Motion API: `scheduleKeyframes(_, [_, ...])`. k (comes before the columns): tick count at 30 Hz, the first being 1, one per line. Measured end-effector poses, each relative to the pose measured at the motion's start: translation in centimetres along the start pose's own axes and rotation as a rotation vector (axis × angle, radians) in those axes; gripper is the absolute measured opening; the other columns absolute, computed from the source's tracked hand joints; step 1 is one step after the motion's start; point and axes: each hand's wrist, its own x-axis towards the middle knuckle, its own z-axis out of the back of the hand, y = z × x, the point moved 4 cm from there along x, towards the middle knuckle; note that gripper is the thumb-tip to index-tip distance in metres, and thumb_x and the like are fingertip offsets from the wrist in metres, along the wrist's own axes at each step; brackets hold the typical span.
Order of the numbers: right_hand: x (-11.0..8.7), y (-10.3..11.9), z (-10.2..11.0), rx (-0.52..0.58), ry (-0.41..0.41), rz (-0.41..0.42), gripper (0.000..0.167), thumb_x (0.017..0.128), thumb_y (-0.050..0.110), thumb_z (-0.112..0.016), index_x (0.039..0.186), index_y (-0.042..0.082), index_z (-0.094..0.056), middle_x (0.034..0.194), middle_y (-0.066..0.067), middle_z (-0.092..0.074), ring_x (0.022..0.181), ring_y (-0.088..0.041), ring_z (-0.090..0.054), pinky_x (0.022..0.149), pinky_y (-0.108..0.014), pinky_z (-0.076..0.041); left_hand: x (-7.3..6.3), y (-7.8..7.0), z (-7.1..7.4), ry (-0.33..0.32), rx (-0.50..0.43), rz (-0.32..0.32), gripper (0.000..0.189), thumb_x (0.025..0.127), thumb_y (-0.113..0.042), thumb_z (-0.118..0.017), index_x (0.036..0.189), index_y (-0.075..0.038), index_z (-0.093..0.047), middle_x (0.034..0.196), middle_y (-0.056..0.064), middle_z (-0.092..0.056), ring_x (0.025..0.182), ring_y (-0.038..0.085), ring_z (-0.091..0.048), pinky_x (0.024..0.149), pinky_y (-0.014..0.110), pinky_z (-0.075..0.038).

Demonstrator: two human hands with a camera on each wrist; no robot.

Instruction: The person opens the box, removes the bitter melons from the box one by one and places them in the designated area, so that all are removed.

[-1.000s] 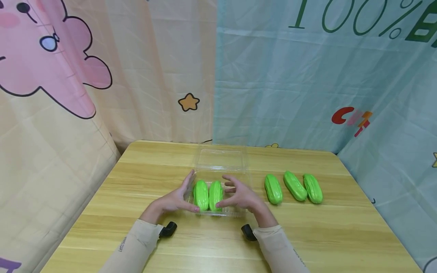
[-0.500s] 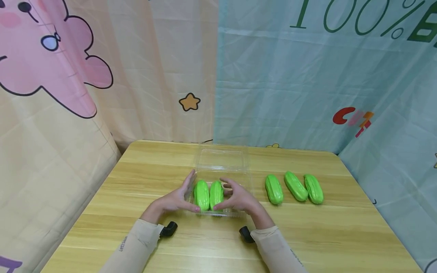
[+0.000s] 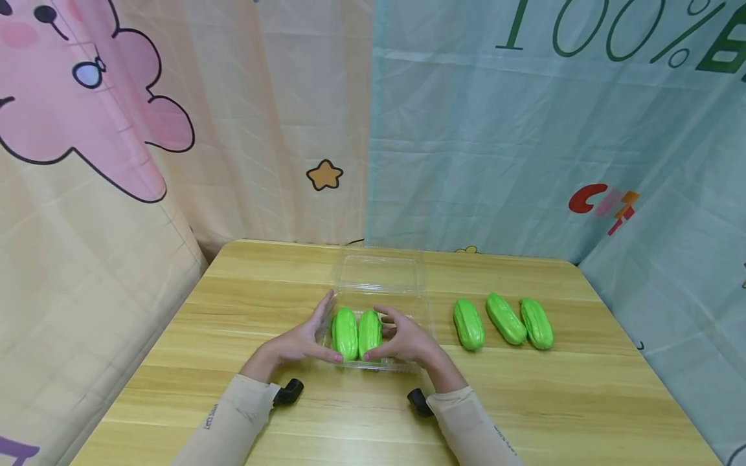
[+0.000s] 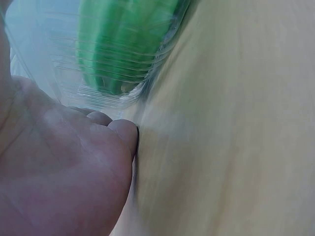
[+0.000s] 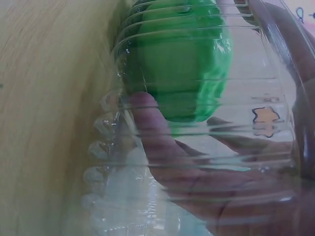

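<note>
A clear plastic clamshell box (image 3: 402,364) lies unfolded at the table's middle, its lid (image 3: 379,272) laid back. Two glossy green ridged vegetables, like bitter melons, lie side by side in its left part: a left one (image 3: 344,333) and a right one (image 3: 369,331). My left hand (image 3: 300,340) holds the box's left side, thumb at the front rim, fingers along the wall. My right hand (image 3: 405,340) reaches into the box and holds the right vegetable between thumb and fingers. Through the clear wall, the right wrist view shows the thumb (image 5: 150,118) against a green vegetable (image 5: 182,64).
Three more green vegetables lie on the wooden table (image 3: 495,401) right of the box: one (image 3: 468,325) apart, two (image 3: 506,318) (image 3: 536,323) close together. A printed curtain (image 3: 280,129) hangs behind the table and at both sides.
My right hand has shifted slightly left, bringing thumb and fingers closer to the right vegetable. The left hand, the box and the vegetables on the table stay put.
</note>
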Motion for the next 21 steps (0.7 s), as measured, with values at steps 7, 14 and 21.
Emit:
scheduleKeyframes(7, [0.09, -0.05, -0.16, 0.011, -0.008, 0.002, 0.101, 0.073, 0.011, -0.091, 0.156, 0.004, -0.033, 0.15, -0.029, -0.04, 0.129, -0.048, -0.048, 0.098, -0.054, -0.051, -0.04, -0.05, 0.03, -0.002, 0.008, 0.009, 0.14, 0.078, -0.016, -0.088, 0.155, -0.018, 0.029, 0.165, 0.009, 0.023, 0.15, 0.03, 0.015, 0.12, 0.048, 0.0])
scheduleKeyframes(14, [0.24, 0.01, -0.35, 0.026, -0.003, 0.02, 0.1, 0.074, 0.01, -0.09, 0.155, 0.001, -0.033, 0.146, -0.027, -0.045, 0.127, -0.047, -0.05, 0.099, -0.053, -0.05, 0.08, -0.03, 0.12, -0.003, 0.014, 0.001, 0.139, 0.078, -0.017, -0.088, 0.156, -0.018, 0.028, 0.165, 0.01, 0.023, 0.15, 0.03, 0.014, 0.12, 0.048, 0.0])
scheduleKeyframes(21, [0.5, -0.07, -0.72, 0.022, -0.001, 0.04, 0.098, 0.074, 0.009, -0.09, 0.154, -0.001, -0.034, 0.137, -0.026, -0.055, 0.123, -0.04, -0.055, 0.099, -0.048, -0.051, 0.04, 0.03, 0.08, -0.001, 0.008, -0.002, 0.139, 0.078, -0.016, -0.088, 0.155, -0.017, 0.028, 0.165, 0.01, 0.023, 0.15, 0.031, 0.014, 0.12, 0.048, 0.0])
